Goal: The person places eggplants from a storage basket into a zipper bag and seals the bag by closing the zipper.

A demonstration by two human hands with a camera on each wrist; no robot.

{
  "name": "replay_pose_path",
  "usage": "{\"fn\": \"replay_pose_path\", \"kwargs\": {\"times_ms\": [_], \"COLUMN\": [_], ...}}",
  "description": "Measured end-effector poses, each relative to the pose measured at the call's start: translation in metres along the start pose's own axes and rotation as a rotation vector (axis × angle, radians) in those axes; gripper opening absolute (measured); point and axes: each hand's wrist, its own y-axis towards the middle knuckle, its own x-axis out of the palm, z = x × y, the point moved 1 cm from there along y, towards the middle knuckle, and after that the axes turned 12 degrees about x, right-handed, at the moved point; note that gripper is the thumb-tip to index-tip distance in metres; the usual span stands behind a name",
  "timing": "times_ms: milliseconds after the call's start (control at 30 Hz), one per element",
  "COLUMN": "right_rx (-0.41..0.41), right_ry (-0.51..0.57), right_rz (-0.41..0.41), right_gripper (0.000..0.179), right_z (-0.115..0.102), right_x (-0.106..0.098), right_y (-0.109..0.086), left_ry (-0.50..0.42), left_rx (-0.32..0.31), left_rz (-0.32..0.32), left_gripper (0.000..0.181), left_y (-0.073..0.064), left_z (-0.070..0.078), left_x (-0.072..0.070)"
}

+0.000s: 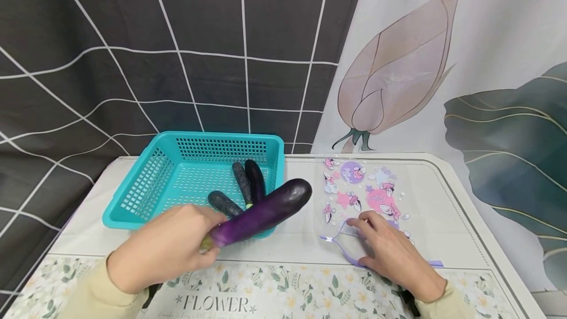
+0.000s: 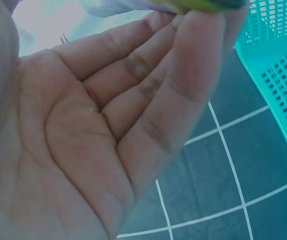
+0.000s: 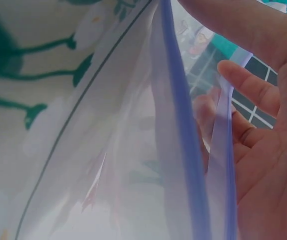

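My left hand (image 1: 181,240) grips a long purple eggplant (image 1: 270,210) by its stem end, the fat dark end pointing up and right. In the left wrist view, the fingertips meet the green stem end (image 2: 203,5). The eggplant overlaps the front right corner of a teal basket (image 1: 217,136). On the right, my right hand (image 1: 390,245) holds the mouth of a clear zipper bag (image 1: 343,200) apart, thumb at the near edge and fingers at the far edge. Its lilac zipper strip (image 3: 181,100) stands spread in the right wrist view.
Inside the basket lie two dark bumpy cucumbers (image 1: 241,181) and a smooth dark, slim vegetable (image 1: 255,180). A floral mat (image 1: 283,289) runs along the near side of the white table (image 1: 297,255). A dark checked curtain (image 1: 208,78) hangs behind.
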Motion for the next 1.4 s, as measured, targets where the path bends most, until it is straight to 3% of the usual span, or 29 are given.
{"fn": "replay_pose_path", "kwargs": {"times_ms": [533,1067,1400], "right_rx": [-0.025,-0.023,-0.019], "right_ry": [0.020,0.028,0.019], "right_rz": [-0.007,0.013,0.024], "right_gripper": [0.079,0.080,0.080], "right_z": [0.003,0.004,0.004], "right_x": [-0.004,-0.003,-0.003], "right_y": [0.001,0.002,0.000], "left_ry": [-0.003,0.004,-0.041], "left_rx": [0.038,0.007,-0.009], "left_rz": [0.064,0.154,0.113], "left_gripper": [0.020,0.018,0.023], "left_y": [0.011,0.014,0.017], "left_z": [0.020,0.031,0.037], "left_x": [0.024,0.044,0.055]}}
